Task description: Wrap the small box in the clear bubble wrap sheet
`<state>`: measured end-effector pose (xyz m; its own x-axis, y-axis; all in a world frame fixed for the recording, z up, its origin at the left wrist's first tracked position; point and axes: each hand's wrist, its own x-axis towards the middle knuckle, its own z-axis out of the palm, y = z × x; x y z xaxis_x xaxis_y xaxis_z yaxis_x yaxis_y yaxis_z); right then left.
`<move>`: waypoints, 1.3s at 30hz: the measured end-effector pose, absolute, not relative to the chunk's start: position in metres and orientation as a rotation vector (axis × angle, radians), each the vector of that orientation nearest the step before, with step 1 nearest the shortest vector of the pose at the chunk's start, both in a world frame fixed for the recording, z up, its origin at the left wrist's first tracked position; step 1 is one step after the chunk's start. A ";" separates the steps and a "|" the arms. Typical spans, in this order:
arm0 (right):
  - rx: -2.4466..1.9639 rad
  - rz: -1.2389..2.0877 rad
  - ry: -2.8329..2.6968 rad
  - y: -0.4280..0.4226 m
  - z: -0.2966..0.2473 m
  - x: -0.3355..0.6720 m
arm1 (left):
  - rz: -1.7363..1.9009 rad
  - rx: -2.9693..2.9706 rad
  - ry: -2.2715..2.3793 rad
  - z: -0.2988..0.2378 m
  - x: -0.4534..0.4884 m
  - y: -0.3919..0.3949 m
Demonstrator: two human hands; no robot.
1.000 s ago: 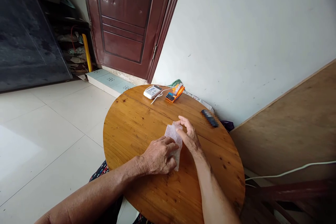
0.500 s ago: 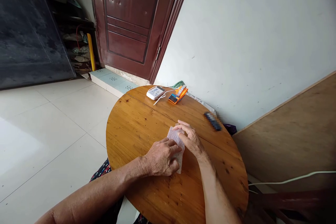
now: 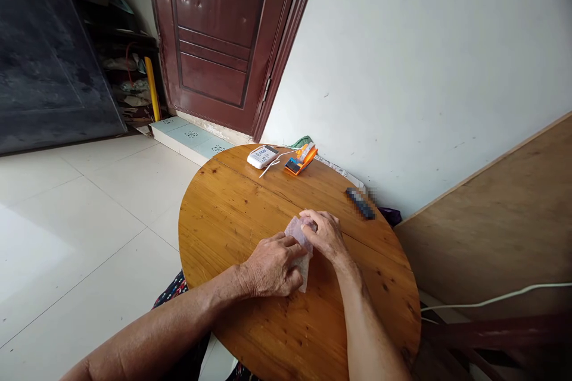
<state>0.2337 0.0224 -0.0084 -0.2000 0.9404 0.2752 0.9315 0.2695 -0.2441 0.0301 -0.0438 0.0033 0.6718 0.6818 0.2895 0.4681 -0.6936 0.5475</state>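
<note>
A thin, crinkled translucent plastic sheet (image 3: 295, 230) lies near the middle of a round wooden table (image 3: 223, 214). My left hand (image 3: 270, 268) rests on its near part with fingers curled, pressing it against the wood. My right hand (image 3: 325, 233) covers the far right part, its fingers bent and pinching the sheet's far edge. Most of the sheet is hidden under the two hands.
At the table's far edge lie a white device (image 3: 261, 156) with a cord, an orange and black object (image 3: 299, 161) and a dark bar (image 3: 360, 202). A white wall and a dark red door (image 3: 214, 41) stand behind. A wooden board (image 3: 487, 226) leans at the right.
My right hand's fingers have gone from stretched out over the sheet's far end to curled in, drawing that edge back toward me. My left hand has stayed in place.
</note>
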 end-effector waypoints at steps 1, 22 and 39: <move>-1.707 0.046 -2.166 0.023 -0.010 0.234 | 0.673 2.453 0.896 0.003 0.030 -0.044; -1.506 0.275 -1.954 0.018 0.002 0.237 | 0.667 2.450 0.918 0.003 0.031 -0.044; -1.396 0.543 -2.024 0.013 0.005 0.239 | 0.650 2.444 0.919 0.002 0.030 -0.044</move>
